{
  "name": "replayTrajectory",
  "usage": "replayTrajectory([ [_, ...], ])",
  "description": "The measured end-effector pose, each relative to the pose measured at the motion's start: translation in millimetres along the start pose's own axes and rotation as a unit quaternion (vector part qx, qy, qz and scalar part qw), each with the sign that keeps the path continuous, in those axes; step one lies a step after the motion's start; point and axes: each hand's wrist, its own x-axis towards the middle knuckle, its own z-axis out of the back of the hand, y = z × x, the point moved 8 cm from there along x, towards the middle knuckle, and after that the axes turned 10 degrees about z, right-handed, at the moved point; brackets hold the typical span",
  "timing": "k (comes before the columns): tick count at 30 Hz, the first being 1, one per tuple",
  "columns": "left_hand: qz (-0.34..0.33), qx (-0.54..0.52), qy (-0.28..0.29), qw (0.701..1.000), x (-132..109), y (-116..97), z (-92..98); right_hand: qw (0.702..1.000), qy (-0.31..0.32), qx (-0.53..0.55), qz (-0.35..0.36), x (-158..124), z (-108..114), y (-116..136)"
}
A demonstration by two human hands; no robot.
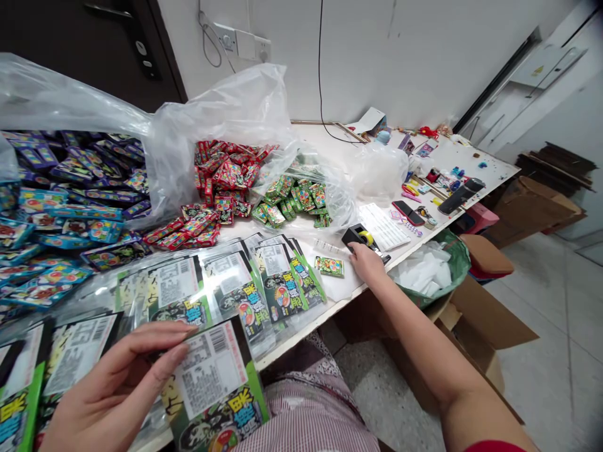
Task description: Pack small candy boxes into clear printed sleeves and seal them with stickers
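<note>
My left hand (117, 383) is at the lower left, its fingers lying over the edge of a green-and-black packet with a white barcode label (211, 376). More of these large packets (235, 295) overlap in clear sleeves beyond it. My right hand (367, 262) rests on the white table (301, 314) with its fingertips at the front of a black tape dispenser (360, 238). A small green packet (329, 266) lies just left of those fingers. Whether my right hand pinches anything is hidden.
Heaps of blue packets (61, 213), red packets (226, 176) and green packets (292, 198) lie among clear plastic bags (226, 125). Phones and small tools lie at the table's far right. A green bin bag (433, 270) and a cardboard box (475, 320) are below the table's edge.
</note>
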Motion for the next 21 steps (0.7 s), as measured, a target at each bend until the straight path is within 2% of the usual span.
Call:
replayTrajectory([
  [5,0.013,-0.001,0.007,1.000,0,2,-0.8,0.997,-0.054,0.054,-0.031,-5,-1,-10],
  [11,0.005,0.002,-0.001,1.000,0,2,2.0,0.990,-0.103,0.100,-0.004,-14,0,-3],
  [16,0.017,0.003,0.000,1.000,-1,7,0.8,0.987,-0.119,0.106,0.002,-20,-1,3],
  [21,-0.018,0.005,-0.009,1.000,-1,0,0.6,0.979,-0.140,0.145,-0.022,-27,0,-6],
])
